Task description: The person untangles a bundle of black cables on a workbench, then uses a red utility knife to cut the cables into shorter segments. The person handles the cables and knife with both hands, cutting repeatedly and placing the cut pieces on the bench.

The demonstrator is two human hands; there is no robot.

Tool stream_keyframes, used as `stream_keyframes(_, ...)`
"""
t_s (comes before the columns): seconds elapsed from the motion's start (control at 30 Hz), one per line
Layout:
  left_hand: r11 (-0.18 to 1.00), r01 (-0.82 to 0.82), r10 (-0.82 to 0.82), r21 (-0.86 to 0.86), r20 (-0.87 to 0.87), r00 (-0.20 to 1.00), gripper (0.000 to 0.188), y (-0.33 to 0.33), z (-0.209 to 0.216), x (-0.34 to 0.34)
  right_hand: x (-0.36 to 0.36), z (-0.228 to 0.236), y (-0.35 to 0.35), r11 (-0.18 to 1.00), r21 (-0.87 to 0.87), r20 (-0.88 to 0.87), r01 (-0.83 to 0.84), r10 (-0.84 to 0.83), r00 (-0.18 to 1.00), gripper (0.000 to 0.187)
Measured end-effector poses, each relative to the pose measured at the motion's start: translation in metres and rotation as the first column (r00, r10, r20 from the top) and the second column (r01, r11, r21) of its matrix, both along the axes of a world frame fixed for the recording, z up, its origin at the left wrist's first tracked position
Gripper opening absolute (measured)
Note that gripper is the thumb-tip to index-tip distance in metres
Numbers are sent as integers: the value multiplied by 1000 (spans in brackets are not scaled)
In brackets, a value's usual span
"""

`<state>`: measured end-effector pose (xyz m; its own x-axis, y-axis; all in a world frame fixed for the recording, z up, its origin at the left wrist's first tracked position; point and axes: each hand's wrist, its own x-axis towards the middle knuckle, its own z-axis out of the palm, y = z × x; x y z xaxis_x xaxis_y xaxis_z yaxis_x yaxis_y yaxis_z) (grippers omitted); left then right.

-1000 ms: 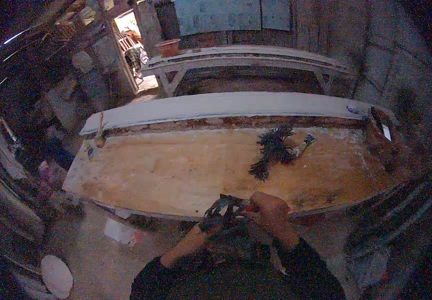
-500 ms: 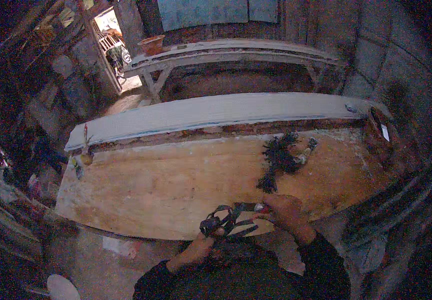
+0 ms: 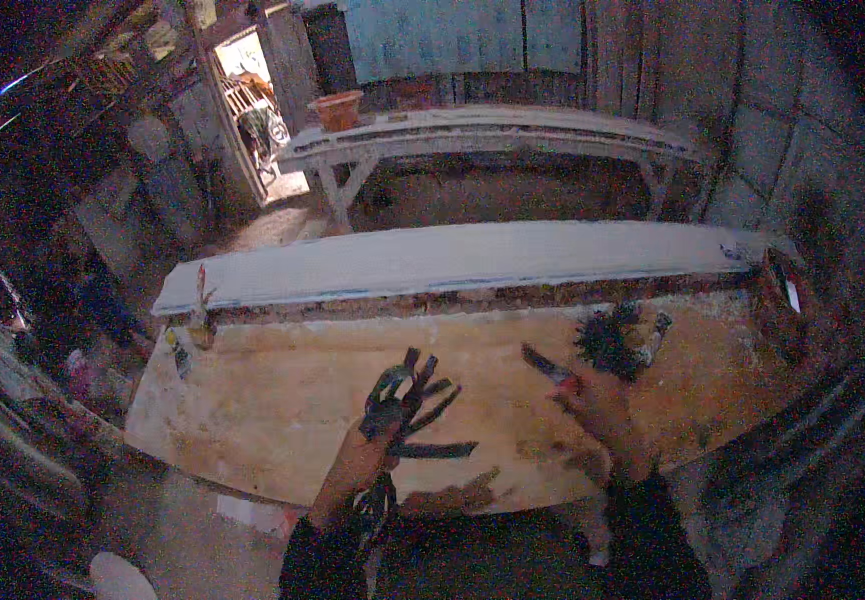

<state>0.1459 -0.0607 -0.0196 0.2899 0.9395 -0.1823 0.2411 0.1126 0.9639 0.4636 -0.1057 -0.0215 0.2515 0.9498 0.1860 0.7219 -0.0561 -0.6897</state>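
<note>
My left hand (image 3: 353, 465) is closed around a bundle of dark flat strips (image 3: 415, 408). Several strip ends fan out above the fist, and longer ones hang below it past the table's front edge. To the right, my right hand (image 3: 603, 412) grips a knife (image 3: 547, 366) with a red handle, its dark blade pointing up and left. The blade is apart from the strips. A heap of short dark cut pieces (image 3: 608, 335) lies on the wooden tabletop (image 3: 273, 400) just beyond my right hand, which partly hides it. A small pale object (image 3: 658, 338) lies against the heap.
A long white board (image 3: 473, 252) runs along the table's far side. A yellowish item with an upright stick (image 3: 200, 325) stands at the left end. A dark container (image 3: 783, 300) is at the right end. Behind stands a white bench (image 3: 513, 125) with an orange pot (image 3: 338, 110).
My hands have drawn apart. The left has lifted forward and left with the strips, now spread out. The right has moved away to the right with the knife, beside the heap. The view has shifted.
</note>
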Motion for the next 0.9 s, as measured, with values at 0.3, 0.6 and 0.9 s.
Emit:
stream_keyframes(0.3, 554, -66, 198, 830, -54, 979, 25, 122, -41, 29, -91, -20, 74, 969, 245, 82, -33, 13, 997, 44)
stream_keyframes(0.6, 731, -43, 277, 681, -239, 931, 28, 151, -193, 21, -109, -89, 98, 961, 257, 66, -98, 84, 994, 33)
stream_keyframes(0.9, 871, -68, 107, 487, -53, 993, 30, 145, -162, 9, -113, -69, 95, 968, 11, 57, -249, 248, 967, 21)
